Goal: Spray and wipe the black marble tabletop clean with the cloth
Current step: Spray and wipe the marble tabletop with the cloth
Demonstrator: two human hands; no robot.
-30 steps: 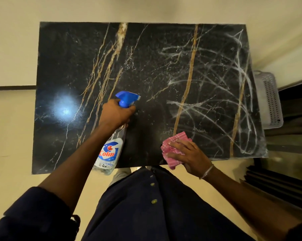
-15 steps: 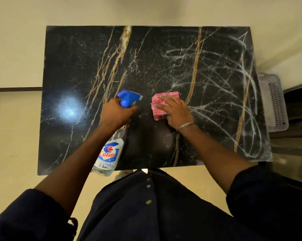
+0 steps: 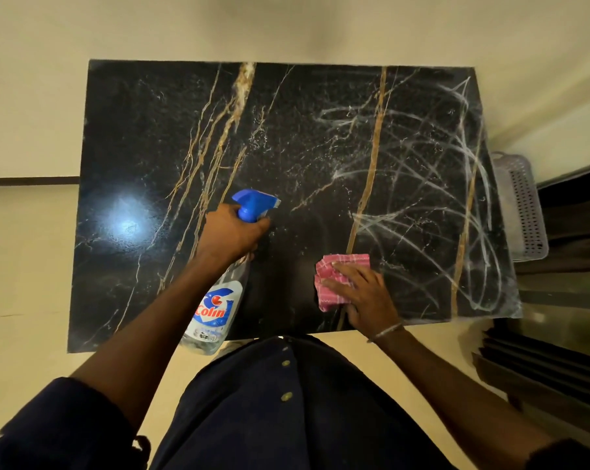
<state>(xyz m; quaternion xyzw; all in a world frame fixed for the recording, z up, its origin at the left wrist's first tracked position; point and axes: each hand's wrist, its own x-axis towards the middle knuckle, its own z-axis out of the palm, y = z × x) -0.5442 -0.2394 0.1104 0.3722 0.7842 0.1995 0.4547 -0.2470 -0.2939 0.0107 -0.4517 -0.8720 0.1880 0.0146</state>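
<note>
The cloth (image 3: pixel 334 299), pink and checked and folded into a small pad, lies on the black marble counter (image 3: pixel 144 130) near its front edge, right of centre. The right grip (image 3: pixel 368 296) presses down on it with fingers spread flat and straight, released rather than clenched; a thin bracelet (image 3: pixel 385 332) circles that wrist. To the right of the cloth, white streaks (image 3: pixel 422 184) loop across the dark stone, crossing gold veins (image 3: pixel 371 164). Fine droplets speckle the middle of the surface. The left grip (image 3: pixel 232 234) is clenched around the neck of the spray bottle (image 3: pixel 215 310), held above the counter's middle with the blue trigger head (image 3: pixel 254 203) pointing toward the far right and the clear labelled body hanging back toward the person. A bright light reflection (image 3: pixel 125 225) sits on the left part of the stone. A grey perforated basket (image 3: pixel 524 212) stands just beside the counter's right edge, on the cream floor (image 3: pixel 25 249).
</note>
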